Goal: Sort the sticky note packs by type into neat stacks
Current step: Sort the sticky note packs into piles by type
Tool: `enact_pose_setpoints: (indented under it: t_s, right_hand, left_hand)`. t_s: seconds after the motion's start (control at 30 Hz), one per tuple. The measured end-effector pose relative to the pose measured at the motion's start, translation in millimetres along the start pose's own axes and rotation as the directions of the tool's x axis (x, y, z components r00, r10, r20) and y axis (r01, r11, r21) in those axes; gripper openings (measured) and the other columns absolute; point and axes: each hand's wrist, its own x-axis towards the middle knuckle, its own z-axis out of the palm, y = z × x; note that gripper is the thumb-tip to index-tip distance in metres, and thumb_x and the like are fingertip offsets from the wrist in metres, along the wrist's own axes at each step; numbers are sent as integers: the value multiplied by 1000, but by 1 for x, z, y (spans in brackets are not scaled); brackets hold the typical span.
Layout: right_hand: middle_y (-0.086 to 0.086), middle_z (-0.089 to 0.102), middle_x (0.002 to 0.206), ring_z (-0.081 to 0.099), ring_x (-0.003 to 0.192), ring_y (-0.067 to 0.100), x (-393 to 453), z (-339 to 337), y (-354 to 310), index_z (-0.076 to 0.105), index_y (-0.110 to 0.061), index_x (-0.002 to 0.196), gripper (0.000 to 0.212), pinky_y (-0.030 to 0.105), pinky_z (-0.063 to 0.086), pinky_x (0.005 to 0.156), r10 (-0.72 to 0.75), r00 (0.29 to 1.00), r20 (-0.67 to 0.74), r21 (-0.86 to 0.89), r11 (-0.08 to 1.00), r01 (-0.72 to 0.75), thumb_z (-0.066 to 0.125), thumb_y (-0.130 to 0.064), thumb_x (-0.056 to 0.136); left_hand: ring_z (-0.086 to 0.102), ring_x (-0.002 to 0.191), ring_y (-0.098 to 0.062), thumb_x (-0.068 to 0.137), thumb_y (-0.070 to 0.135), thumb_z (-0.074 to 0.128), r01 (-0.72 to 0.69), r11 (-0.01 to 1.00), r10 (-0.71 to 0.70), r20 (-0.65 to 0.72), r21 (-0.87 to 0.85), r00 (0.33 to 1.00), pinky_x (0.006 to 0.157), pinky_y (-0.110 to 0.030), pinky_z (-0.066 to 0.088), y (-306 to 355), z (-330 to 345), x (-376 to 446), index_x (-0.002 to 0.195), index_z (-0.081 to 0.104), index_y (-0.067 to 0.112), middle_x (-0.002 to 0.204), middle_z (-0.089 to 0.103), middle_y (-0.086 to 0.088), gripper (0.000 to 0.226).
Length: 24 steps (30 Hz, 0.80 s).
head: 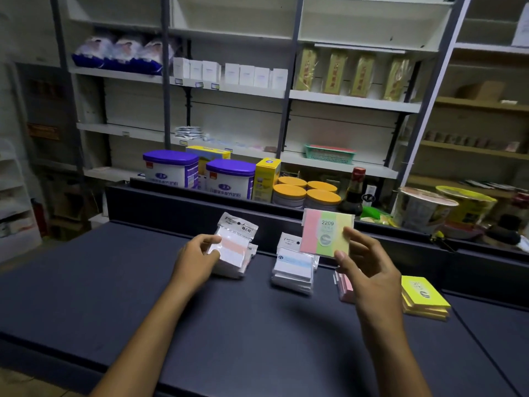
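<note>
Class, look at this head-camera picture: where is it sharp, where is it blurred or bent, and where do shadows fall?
Head view: the three-colour pack in the right hand reads sharp; far shelves look soft; the shelf posts lean with wide-angle bend; soft shadows lie on the dark counter.

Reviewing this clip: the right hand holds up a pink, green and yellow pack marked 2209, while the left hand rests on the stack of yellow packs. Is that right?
Not quite. In the head view the left hand rests on the stack of white packs with a pink band, not the yellow packs, which lie untouched at far right. The right hand does hold up the pink, green and yellow pack marked 2209.
</note>
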Motion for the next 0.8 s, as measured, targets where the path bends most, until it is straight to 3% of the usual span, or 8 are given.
enact_pose_setpoints:
  t_s: [0.2,0.37,0.53,0.7,0.8]
  right_hand:
    - [-16,72,102,67,99,3,5,4,5,68,-38,115,38,13,54,69,-8,999,-48,-58,998,6,73,-13,87]
    - [-16,72,103,67,99,5,5,3,7,68,-39,114,38,17,56,68,-3,999,-48,-66,998,0,72,-13,87]
    - [-8,72,106,67,102,15,5,-18,2,67,-40,117,38,23,58,72,-11,997,-81,-105,995,2,72,-16,87]
    - [-2,70,107,68,102,16,9,-56,0,68,-37,116,37,34,60,77,15,992,-123,-110,994,-29,71,-13,88]
    - [-7,70,105,68,97,7,14,-74,0,68,-36,116,38,19,58,67,14,993,-116,-147,989,-31,72,-12,87]
  left_hand:
    - [57,100,-17,87,20,56,25,976,-39,58,216,998,81,-30,43,-15,9,12,114,64,29,113,67,3,30]
    - [38,117,-23,91,26,50,-44,880,18,61,473,998,95,-39,45,-16,11,5,115,60,28,125,50,1,26]
    - [36,118,-23,92,23,51,-68,857,36,72,511,997,94,-38,44,-10,9,-1,115,60,26,125,44,-1,24]
    - [48,110,-21,86,22,63,-257,826,276,38,502,960,91,-36,42,22,22,-13,112,62,22,117,49,0,25]
    - [56,105,-15,88,35,63,-401,796,372,156,454,915,83,-32,46,52,42,-26,108,63,27,111,58,8,22]
